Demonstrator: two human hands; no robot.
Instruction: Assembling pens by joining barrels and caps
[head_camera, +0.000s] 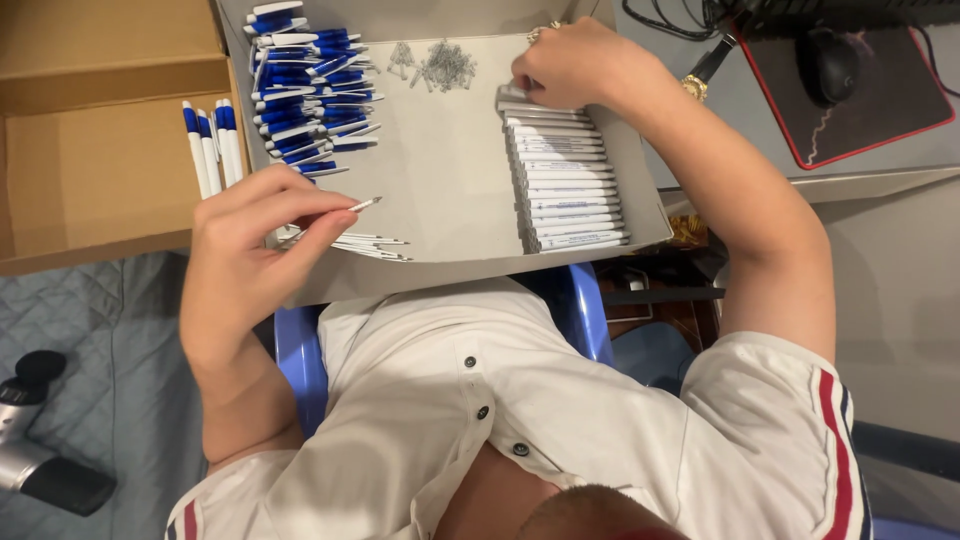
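Grey cardboard tray (450, 200) lay across our lap, and everything ran off it. Our left hand (250, 250) pinched a thin refill (364, 204) above the tray's near-left corner; our right hand (570, 65) closed on the white barrels (565, 180) at the tray's far right. Best, we judged, to lift one barrel cleanly.

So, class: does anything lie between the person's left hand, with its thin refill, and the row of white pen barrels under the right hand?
Nothing visible does. Between the left hand holding the refill and the barrels lies only bare grey tray; the springs sit farther back.
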